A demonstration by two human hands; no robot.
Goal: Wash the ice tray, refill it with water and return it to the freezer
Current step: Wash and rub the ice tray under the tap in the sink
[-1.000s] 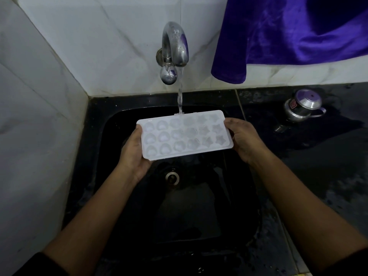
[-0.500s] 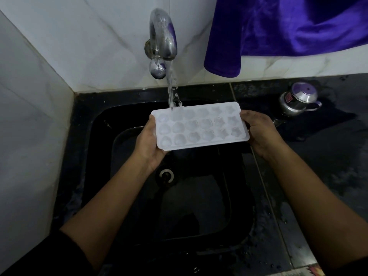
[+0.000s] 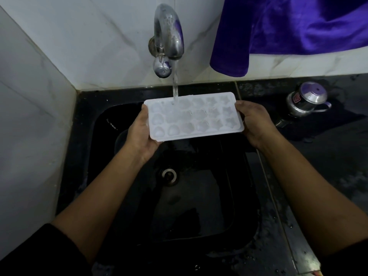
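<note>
Holding: you gripped the tray [image 3: 194, 116] over the sink [image 3: 103, 140];
Left hand [image 3: 140, 134]: fingers clamped on its left end;
Right hand [image 3: 253, 122]: clamped on its right end;
Water [image 3: 175, 84]: struck a back cell.

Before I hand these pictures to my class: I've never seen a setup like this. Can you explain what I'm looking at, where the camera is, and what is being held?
There is no machine here. A person works with two bare hands, and the single camera sits on their head, looking forward and down, so both arms reach in from the bottom edge. The left hand and the right hand each grip a short end of a white ice tray, held above a black sink. Water runs from the metal tap onto the tray's far row. On the dark, wet counter to the right stands a small lidded steel pot. A purple cloth hangs above it.
</note>
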